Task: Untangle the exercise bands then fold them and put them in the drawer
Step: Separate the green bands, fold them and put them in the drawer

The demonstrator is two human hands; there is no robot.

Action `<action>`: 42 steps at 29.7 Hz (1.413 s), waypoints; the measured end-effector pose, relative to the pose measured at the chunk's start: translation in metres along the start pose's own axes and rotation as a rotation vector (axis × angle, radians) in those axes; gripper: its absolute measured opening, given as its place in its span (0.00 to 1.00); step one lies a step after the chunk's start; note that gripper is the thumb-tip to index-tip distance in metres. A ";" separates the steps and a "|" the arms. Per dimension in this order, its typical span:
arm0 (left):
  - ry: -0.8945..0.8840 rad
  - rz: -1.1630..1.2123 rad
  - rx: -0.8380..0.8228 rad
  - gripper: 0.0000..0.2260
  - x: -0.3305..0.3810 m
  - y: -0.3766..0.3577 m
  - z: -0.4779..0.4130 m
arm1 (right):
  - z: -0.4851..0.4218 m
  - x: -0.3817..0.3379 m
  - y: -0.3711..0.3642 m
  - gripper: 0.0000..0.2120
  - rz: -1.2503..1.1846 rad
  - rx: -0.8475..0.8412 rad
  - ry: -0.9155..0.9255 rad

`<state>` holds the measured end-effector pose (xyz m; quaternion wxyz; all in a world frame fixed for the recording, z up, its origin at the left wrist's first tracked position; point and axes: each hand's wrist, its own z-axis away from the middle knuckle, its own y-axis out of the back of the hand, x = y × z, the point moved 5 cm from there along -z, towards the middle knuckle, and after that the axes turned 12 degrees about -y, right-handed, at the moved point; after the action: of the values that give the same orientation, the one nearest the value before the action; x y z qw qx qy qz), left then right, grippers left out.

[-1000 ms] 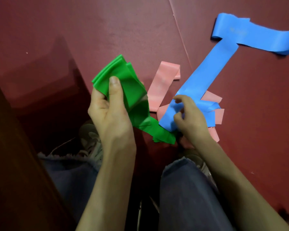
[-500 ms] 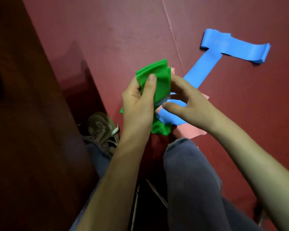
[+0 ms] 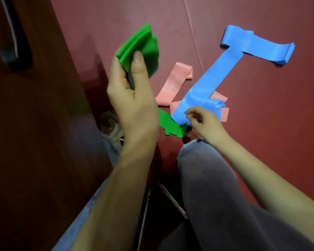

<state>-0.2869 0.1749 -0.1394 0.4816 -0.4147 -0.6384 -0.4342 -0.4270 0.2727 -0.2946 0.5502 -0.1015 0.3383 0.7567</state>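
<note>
The left hand [image 3: 132,107] is raised above the red floor mat [image 3: 116,19], its grip closed on a folded bundle of the green band [image 3: 141,46]: the thumb presses the front of the folds and the fingers lie behind. The bundle's long axis runs up and slightly right from the palm, with the folded edges pointing away from the person. A loose green tail [image 3: 170,125] lies on the mat just below and left of the near end of the blue band [image 3: 212,78].

The blue band lies flat on the mat. Its long axis runs diagonally from that near end up to the right, then turns sharply into a folded arm pointing right. The pink band [image 3: 172,84] lies partly under the blue band and just left of it, its visible strip slanting the same way.

The right hand [image 3: 205,124] sits at the blue band's near end, fingers loosely curled in a narrow grip; whether they pinch the band cannot be told. A dark wooden cabinet [image 3: 34,124] stands far left of the blue band.
</note>
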 end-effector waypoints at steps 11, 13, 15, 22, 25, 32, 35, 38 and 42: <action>0.196 -0.107 -0.079 0.10 -0.053 0.008 0.006 | -0.060 -0.005 -0.079 0.33 1.184 0.104 0.277; 0.206 -0.109 -0.039 0.10 -0.057 0.011 0.006 | -0.066 -0.005 -0.084 0.30 1.238 0.142 0.283; 0.208 -0.097 -0.001 0.10 -0.058 0.013 0.006 | -0.066 -0.008 -0.086 0.21 1.264 0.169 0.345; 0.228 -0.062 0.057 0.11 -0.058 0.016 0.004 | -0.064 0.003 -0.084 0.07 1.125 0.350 0.375; 0.267 -0.036 0.056 0.12 -0.060 0.012 0.006 | -0.066 0.002 -0.072 0.07 0.748 0.272 0.429; 0.309 -0.025 0.068 0.07 -0.054 0.009 0.009 | -0.039 -0.033 -0.020 0.05 -0.365 -0.049 0.020; 0.319 -0.015 0.056 0.06 -0.047 0.004 0.008 | -0.017 -0.050 0.011 0.09 -0.638 -0.079 -0.046; 0.300 -0.028 0.002 0.07 -0.030 -0.005 0.010 | 0.012 -0.071 0.046 0.13 -0.801 -0.084 -0.045; 0.353 -0.090 -0.030 0.08 -0.004 -0.009 0.012 | 0.058 -0.103 0.085 0.16 -0.945 -0.160 0.055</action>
<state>-0.2983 0.1838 -0.1464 0.5601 -0.3100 -0.5553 -0.5309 -0.4522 0.2159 -0.1633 0.8151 -0.3063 0.2103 0.4445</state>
